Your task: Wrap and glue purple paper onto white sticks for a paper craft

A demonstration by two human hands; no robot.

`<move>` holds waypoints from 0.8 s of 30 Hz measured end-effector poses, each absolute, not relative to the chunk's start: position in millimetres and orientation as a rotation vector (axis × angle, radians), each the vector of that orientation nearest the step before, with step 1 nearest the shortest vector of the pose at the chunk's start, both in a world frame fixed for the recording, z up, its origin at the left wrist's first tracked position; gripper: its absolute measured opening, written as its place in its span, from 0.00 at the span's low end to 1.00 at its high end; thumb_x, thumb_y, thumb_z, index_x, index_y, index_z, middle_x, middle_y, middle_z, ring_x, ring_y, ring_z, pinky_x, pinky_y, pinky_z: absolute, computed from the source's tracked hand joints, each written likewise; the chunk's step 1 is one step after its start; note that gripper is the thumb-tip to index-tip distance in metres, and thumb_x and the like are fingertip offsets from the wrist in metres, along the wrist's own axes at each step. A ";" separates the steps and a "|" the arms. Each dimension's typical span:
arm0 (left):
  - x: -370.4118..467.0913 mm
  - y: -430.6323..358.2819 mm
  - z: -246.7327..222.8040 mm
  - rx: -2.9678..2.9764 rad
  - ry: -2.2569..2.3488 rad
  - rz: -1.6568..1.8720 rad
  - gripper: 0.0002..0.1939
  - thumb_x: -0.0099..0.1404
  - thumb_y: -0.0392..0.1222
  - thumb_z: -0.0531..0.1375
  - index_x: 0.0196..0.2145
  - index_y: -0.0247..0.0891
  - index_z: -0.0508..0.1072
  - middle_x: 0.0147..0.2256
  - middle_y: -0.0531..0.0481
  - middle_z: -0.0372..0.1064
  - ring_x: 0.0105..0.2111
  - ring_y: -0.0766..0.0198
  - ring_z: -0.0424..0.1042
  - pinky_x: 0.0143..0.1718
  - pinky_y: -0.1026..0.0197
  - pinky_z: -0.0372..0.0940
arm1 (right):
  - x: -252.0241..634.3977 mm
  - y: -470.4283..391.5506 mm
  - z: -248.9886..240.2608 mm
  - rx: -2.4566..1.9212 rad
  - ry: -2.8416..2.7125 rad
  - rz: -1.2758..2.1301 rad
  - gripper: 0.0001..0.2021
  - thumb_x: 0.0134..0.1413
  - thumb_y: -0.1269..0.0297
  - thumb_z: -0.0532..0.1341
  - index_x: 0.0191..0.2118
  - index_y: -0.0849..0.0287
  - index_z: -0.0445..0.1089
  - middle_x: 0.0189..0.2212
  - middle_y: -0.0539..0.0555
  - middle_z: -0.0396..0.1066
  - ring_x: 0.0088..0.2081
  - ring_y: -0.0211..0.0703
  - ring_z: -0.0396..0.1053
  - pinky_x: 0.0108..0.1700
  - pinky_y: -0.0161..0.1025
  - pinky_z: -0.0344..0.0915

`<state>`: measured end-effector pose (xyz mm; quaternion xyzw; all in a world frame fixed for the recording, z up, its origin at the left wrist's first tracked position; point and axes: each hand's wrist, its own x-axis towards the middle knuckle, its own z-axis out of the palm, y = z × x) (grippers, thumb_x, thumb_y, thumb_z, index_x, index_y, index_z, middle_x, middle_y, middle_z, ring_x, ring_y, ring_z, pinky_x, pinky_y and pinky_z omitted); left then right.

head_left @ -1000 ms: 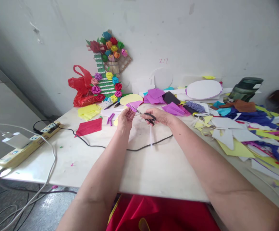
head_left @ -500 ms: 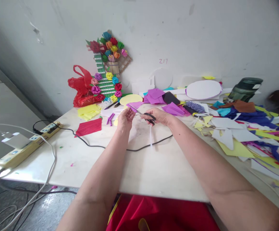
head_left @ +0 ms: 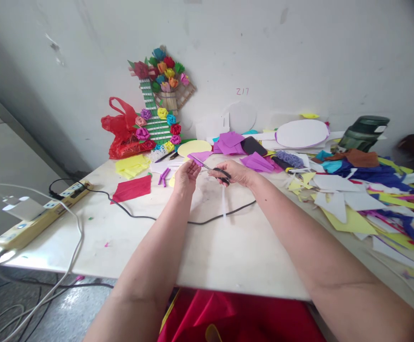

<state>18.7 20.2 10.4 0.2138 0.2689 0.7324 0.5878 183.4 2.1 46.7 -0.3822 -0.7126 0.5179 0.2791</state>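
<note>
Near the middle of the table, my left hand (head_left: 186, 176) holds a small piece of purple paper (head_left: 202, 155) by its left end. My right hand (head_left: 235, 173) is closed round the black handles of a pair of scissors (head_left: 223, 175). The scissor blades point left and lie at the purple paper, close to my left fingertips. A thin whitish strip (head_left: 224, 202) hangs or stands just below my right hand; which of these I cannot tell. Small rolled purple pieces (head_left: 164, 176) lie left of my left hand.
A power strip (head_left: 39, 216) with cables sits at the left, and a black cable (head_left: 139, 216) crosses under my forearms. Red paper (head_left: 131, 188) lies left. Purple sheets (head_left: 229, 143), a phone (head_left: 254, 146), a bottle (head_left: 364, 133) and heaped paper scraps (head_left: 349, 183) line the back and right.
</note>
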 end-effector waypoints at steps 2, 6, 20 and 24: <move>18.9 19.9 10.9 0.495 0.628 1.707 0.02 0.51 0.31 0.57 0.24 0.33 0.69 0.21 0.51 0.68 0.25 0.68 0.71 0.36 0.64 0.66 | 183.1 1.3 47.3 -1.025 -1.908 1.385 0.15 0.43 0.56 0.63 0.23 0.64 0.63 0.13 0.46 0.61 0.13 0.28 0.57 0.14 0.27 0.54; 19.4 19.4 11.8 0.488 0.624 1.713 0.03 0.52 0.30 0.57 0.24 0.33 0.69 0.21 0.50 0.69 0.25 0.68 0.71 0.34 0.65 0.67 | 182.9 0.7 48.2 -1.027 -1.897 1.392 0.15 0.42 0.56 0.64 0.23 0.64 0.64 0.13 0.46 0.61 0.13 0.28 0.57 0.14 0.26 0.54; 20.3 16.8 14.8 0.470 0.627 1.716 0.03 0.51 0.29 0.57 0.23 0.33 0.68 0.19 0.51 0.67 0.23 0.69 0.70 0.33 0.66 0.67 | 183.0 -1.7 49.3 -1.048 -1.905 1.359 0.16 0.42 0.55 0.64 0.23 0.64 0.63 0.13 0.46 0.60 0.13 0.26 0.55 0.14 0.25 0.53; 20.8 16.8 14.4 0.461 0.627 1.727 0.03 0.51 0.28 0.57 0.22 0.33 0.68 0.19 0.51 0.67 0.22 0.70 0.69 0.33 0.65 0.67 | 183.0 -1.9 49.4 -1.050 -1.910 1.352 0.16 0.42 0.55 0.63 0.23 0.64 0.63 0.13 0.45 0.60 0.13 0.26 0.55 0.14 0.25 0.52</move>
